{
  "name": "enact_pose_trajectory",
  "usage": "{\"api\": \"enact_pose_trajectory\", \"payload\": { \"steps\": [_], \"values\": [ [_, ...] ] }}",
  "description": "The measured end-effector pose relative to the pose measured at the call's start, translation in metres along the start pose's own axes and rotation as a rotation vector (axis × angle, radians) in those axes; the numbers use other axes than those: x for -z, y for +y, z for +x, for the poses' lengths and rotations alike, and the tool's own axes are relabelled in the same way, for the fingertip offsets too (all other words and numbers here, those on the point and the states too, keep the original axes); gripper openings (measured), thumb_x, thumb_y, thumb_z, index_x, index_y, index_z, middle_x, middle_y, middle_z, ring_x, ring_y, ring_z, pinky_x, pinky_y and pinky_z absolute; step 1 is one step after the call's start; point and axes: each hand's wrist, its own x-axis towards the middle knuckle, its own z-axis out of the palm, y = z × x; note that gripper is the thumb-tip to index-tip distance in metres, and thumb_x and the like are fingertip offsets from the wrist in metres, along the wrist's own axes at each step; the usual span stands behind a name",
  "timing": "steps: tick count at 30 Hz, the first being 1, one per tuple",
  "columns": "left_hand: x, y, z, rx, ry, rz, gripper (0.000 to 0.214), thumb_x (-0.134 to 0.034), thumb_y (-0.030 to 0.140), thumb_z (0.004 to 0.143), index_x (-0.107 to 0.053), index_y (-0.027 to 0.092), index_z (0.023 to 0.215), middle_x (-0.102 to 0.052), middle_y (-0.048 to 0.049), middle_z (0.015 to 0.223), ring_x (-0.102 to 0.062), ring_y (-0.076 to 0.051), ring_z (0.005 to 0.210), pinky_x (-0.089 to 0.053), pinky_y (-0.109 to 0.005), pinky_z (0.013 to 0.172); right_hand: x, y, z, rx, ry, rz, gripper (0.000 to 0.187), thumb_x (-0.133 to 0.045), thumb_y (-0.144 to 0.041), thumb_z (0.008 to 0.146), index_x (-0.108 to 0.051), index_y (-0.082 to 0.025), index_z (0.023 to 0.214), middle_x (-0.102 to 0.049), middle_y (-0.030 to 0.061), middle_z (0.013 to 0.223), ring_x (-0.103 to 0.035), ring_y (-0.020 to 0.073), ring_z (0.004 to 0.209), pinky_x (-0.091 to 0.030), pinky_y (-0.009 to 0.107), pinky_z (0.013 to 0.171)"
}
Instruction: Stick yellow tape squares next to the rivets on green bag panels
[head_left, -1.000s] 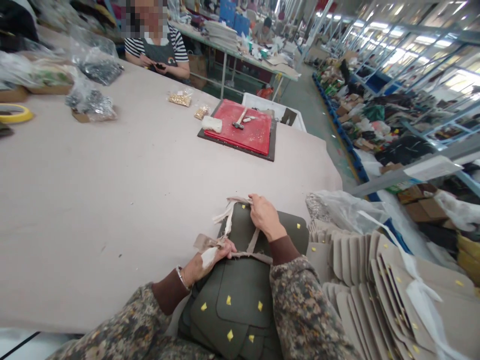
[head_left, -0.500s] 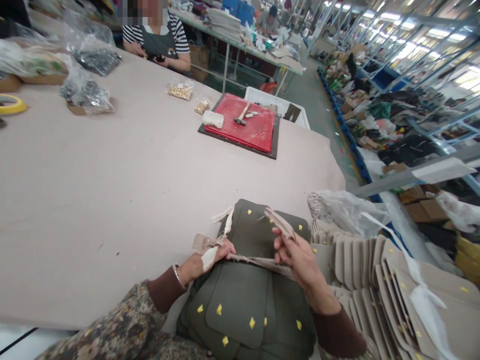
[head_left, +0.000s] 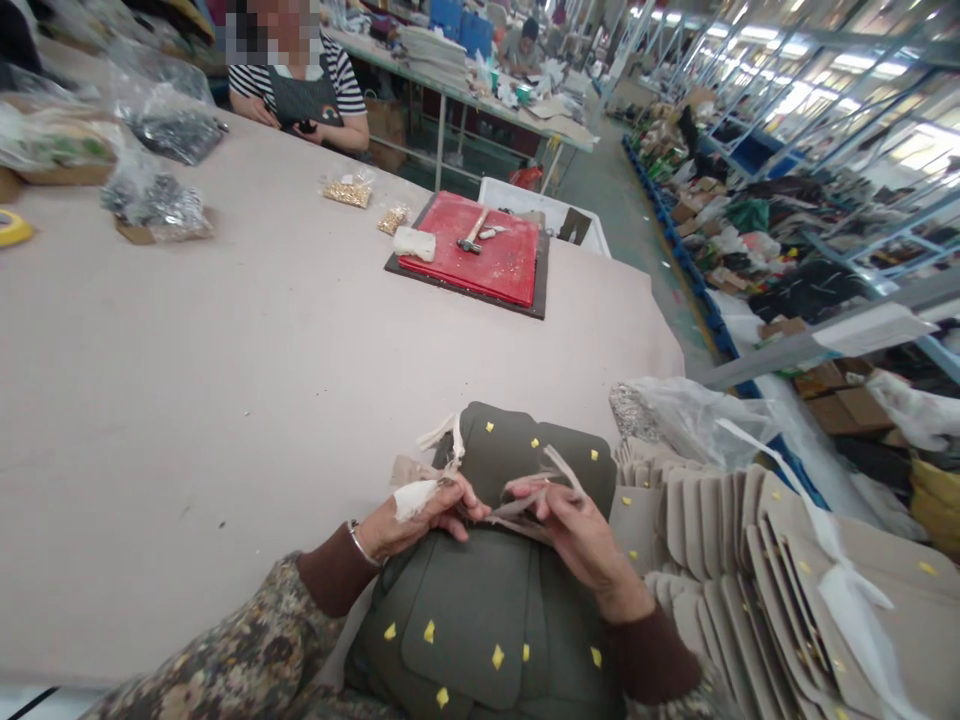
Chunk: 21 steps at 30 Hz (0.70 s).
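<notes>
A stack of olive green leather pieces [head_left: 480, 620] with small yellow tabs lies at the near edge of the table, partly on my lap. My left hand [head_left: 416, 515], with white tape on the thumb, is closed on a bunch of beige paper strips [head_left: 420, 470]. My right hand [head_left: 574, 530] pinches a thin beige strip [head_left: 540, 485] that runs across the green piece to my left hand. Both hands hover just above the top green piece.
Fanned beige leather pieces [head_left: 750, 560] and a clear plastic bag [head_left: 690, 415] lie to the right. A red mat [head_left: 476, 250] with a hammer [head_left: 472, 235] sits farther off. Bags of hardware [head_left: 154, 200] stand at far left. A person in a striped shirt [head_left: 304, 90] sits across the pale table [head_left: 187, 380].
My right hand peeled a beige strip off the green piece, lifted it, and has now brought it down and left toward my left hand.
</notes>
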Motion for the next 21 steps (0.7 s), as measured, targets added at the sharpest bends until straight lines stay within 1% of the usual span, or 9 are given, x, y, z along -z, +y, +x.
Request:
{"api": "enact_pose_trajectory", "payload": {
  "steps": [2, 3, 4, 6, 8, 11, 15, 17, 21],
  "values": [
    [-0.001, 0.001, 0.005, 0.016, -0.022, 0.004, 0.050, -0.049, 0.065, 0.086, -0.051, 0.016, 0.077, -0.063, -0.0076, 0.076, -0.063, -0.019, 0.079, -0.053, -0.029, 0.064, -0.014, 0.012, 0.012, 0.017, 0.100, 0.316, 0.039, -0.068, -0.053, 0.080, -0.055, -0.020, 0.062, -0.062, -0.0006, 0.069, -0.063, 0.0162, 0.071, -0.051, 0.037, 0.079],
    [-0.001, 0.002, 0.007, 0.016, -0.029, 0.016, 0.052, -0.046, 0.067, 0.087, -0.048, 0.016, 0.074, -0.061, -0.0058, 0.071, -0.061, -0.017, 0.074, -0.052, -0.028, 0.062, -0.022, 0.015, 0.017, 0.019, 0.133, 0.415, 0.040, -0.069, -0.052, 0.080, -0.053, -0.020, 0.062, -0.055, -0.0045, 0.059, -0.056, 0.0113, 0.055, -0.052, 0.031, 0.067],
    [-0.001, 0.004, 0.009, 0.012, -0.034, 0.035, 0.053, -0.043, 0.068, 0.087, -0.046, 0.017, 0.070, -0.058, -0.0040, 0.068, -0.059, -0.016, 0.068, -0.050, -0.027, 0.061, -0.030, 0.015, 0.022, 0.015, 0.160, 0.477, 0.040, -0.070, -0.052, 0.080, -0.051, -0.020, 0.062, -0.047, -0.0078, 0.052, -0.044, 0.0071, 0.044, -0.048, 0.025, 0.054],
    [-0.001, 0.009, 0.012, 0.001, -0.046, 0.089, 0.056, -0.041, 0.068, 0.088, -0.042, 0.018, 0.063, -0.052, -0.0010, 0.062, -0.053, -0.013, 0.061, -0.046, -0.026, 0.059, -0.040, 0.011, 0.028, 0.013, 0.184, 0.510, 0.044, -0.069, -0.051, 0.080, -0.048, -0.019, 0.060, -0.034, -0.0112, 0.045, -0.024, 0.0034, 0.036, -0.030, 0.016, 0.036],
    [-0.002, 0.015, 0.013, 0.002, -0.059, 0.158, 0.057, -0.043, 0.066, 0.088, -0.041, 0.018, 0.058, -0.048, 0.0009, 0.058, -0.046, -0.011, 0.055, -0.041, -0.026, 0.058, -0.044, 0.005, 0.029, 0.016, 0.170, 0.463, 0.046, -0.069, -0.050, 0.080, -0.045, -0.019, 0.057, -0.030, -0.0117, 0.042, -0.018, 0.0029, 0.035, -0.020, 0.014, 0.034],
    [-0.004, 0.024, 0.011, 0.022, -0.047, 0.258, 0.055, -0.048, 0.061, 0.088, -0.043, 0.018, 0.056, -0.043, 0.0029, 0.054, -0.039, -0.010, 0.053, -0.035, -0.027, 0.059, -0.035, 0.008, 0.028, 0.012, 0.151, 0.393, 0.046, -0.069, -0.048, 0.081, -0.044, -0.019, 0.056, -0.029, -0.0114, 0.041, -0.019, 0.0029, 0.035, -0.019, 0.015, 0.035],
    [-0.007, 0.031, 0.005, 0.021, 0.035, 0.404, 0.054, -0.045, 0.064, 0.088, -0.040, 0.020, 0.057, -0.038, 0.0044, 0.054, -0.035, -0.011, 0.053, -0.033, -0.028, 0.059, -0.016, 0.028, 0.022, 0.013, 0.232, 0.333, 0.048, -0.068, -0.050, 0.080, -0.040, -0.020, 0.054, -0.024, -0.0123, 0.041, -0.015, 0.0029, 0.034, -0.017, 0.015, 0.033],
    [-0.007, 0.035, 0.001, 0.035, 0.043, 0.443, 0.055, -0.041, 0.066, 0.088, -0.038, 0.020, 0.058, -0.036, 0.0047, 0.053, -0.034, -0.011, 0.052, -0.032, -0.028, 0.056, -0.010, 0.031, 0.016, 0.026, 0.261, 0.304, 0.048, -0.068, -0.050, 0.080, -0.040, -0.020, 0.054, -0.024, -0.0123, 0.041, -0.015, 0.0031, 0.034, -0.017, 0.016, 0.033],
    [0.001, 0.040, -0.007, -0.018, -0.046, 0.549, 0.056, -0.033, 0.067, 0.091, -0.041, 0.020, 0.063, -0.043, 0.0016, 0.060, -0.040, -0.013, 0.059, -0.035, -0.028, 0.060, -0.003, 0.025, 0.007, 0.035, 0.212, 0.221, 0.043, -0.064, -0.045, 0.086, -0.047, -0.019, 0.056, -0.030, -0.0100, 0.044, -0.023, 0.0040, 0.037, -0.024, 0.017, 0.036]
  ]
}}
